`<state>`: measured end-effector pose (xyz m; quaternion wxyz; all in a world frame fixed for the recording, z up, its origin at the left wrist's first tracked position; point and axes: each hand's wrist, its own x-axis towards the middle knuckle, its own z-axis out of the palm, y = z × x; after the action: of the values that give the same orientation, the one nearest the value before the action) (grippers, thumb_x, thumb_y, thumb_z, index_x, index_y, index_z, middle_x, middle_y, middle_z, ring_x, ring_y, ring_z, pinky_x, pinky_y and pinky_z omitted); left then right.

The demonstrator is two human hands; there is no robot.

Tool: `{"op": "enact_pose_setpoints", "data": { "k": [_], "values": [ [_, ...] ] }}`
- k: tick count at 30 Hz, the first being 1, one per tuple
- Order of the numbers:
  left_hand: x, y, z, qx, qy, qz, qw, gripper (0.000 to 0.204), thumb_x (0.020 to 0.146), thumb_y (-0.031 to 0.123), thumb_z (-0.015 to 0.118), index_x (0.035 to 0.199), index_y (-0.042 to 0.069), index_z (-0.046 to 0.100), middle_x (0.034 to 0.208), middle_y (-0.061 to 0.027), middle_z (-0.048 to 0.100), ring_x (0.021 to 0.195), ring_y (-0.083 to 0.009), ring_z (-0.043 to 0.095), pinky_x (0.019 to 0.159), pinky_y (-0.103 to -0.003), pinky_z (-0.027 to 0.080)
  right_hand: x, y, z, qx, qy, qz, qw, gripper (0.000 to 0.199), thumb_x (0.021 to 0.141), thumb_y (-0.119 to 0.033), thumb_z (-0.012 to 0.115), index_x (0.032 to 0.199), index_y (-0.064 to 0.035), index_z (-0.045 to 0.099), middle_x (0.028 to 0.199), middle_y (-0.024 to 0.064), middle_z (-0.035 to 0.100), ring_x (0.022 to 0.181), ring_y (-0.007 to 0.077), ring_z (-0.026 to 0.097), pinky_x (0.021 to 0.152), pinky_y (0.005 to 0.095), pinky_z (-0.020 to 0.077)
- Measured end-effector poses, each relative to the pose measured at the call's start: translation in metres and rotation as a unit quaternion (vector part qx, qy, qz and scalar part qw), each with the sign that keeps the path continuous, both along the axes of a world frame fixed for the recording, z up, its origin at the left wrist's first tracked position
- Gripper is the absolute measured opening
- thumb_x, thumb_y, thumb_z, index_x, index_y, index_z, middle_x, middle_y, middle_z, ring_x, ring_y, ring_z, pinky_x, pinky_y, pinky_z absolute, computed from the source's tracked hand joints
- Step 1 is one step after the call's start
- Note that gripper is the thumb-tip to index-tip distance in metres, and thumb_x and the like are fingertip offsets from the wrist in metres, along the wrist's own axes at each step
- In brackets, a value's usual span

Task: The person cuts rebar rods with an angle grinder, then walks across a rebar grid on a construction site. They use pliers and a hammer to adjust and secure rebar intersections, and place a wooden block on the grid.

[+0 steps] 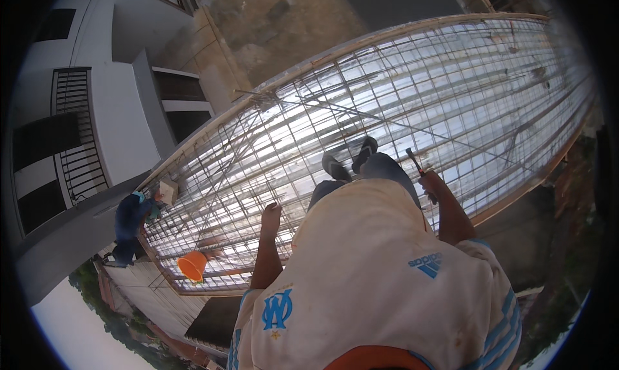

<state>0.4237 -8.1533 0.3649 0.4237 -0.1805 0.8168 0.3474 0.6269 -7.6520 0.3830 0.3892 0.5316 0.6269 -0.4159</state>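
Below me a wide grid of steel reinforcing bars (387,80) lies over shiny pale sheeting, and my two shod feet stand on it. My right hand (431,181) is closed around a slim dark hand tool (413,158); one end sticks out ahead of the fist and the other end shows below it. Its exact kind is too small to tell. Out to the left, above the grid, my left hand (271,218) has its fingers curled together. Whatever it may hold is too small to make out.
An orange bucket (192,266) rests on the grid at the left. Beyond it a person in dark blue (131,218) bends at the edge beside a pale block (168,192). Wooden edge boards (348,47) border the grid. A white building (119,105) stands at the far left.
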Motion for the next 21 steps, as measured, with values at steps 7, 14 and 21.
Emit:
{"op": "enact_pose_setpoints", "data": {
  "k": [7,14,21],
  "values": [
    [0.021,-0.031,-0.015,-0.022,-0.013,0.064,0.998,0.046,0.078,0.026,0.056,0.114,-0.002,0.052,0.089,-0.0146,0.061,0.076,-0.0189,0.058,0.07,-0.032,0.046,-0.039,-0.019,0.005,0.03,0.029,0.025,0.999,0.025,0.074,-0.015,0.046,0.077,0.0097,0.053,0.055,0.0162,0.053,0.044,0.0253,0.056,0.036,0.0398,0.0428],
    [0.032,-0.05,-0.026,-0.036,0.09,0.041,0.994,0.042,0.078,0.031,0.056,0.108,0.002,0.055,0.102,-0.0228,0.059,0.098,-0.0332,0.056,0.084,-0.037,0.044,0.013,0.014,-0.053,-0.051,0.136,0.238,0.96,0.012,0.079,-0.019,0.054,0.078,-0.0064,0.055,0.057,0.0052,0.046,0.043,0.0155,0.049,0.035,0.0303,0.0388],
    [0.057,-0.037,-0.007,-0.061,0.121,0.187,0.973,0.044,0.077,0.035,0.055,0.108,0.004,0.057,0.1,-0.0193,0.06,0.097,-0.0307,0.057,0.085,-0.037,0.044,-0.096,0.052,-0.057,-0.039,0.023,0.17,0.984,0.014,0.079,-0.017,0.051,0.08,-0.0028,0.053,0.059,0.0075,0.047,0.044,0.0179,0.05,0.036,0.0333,0.0414]
  ]
}}
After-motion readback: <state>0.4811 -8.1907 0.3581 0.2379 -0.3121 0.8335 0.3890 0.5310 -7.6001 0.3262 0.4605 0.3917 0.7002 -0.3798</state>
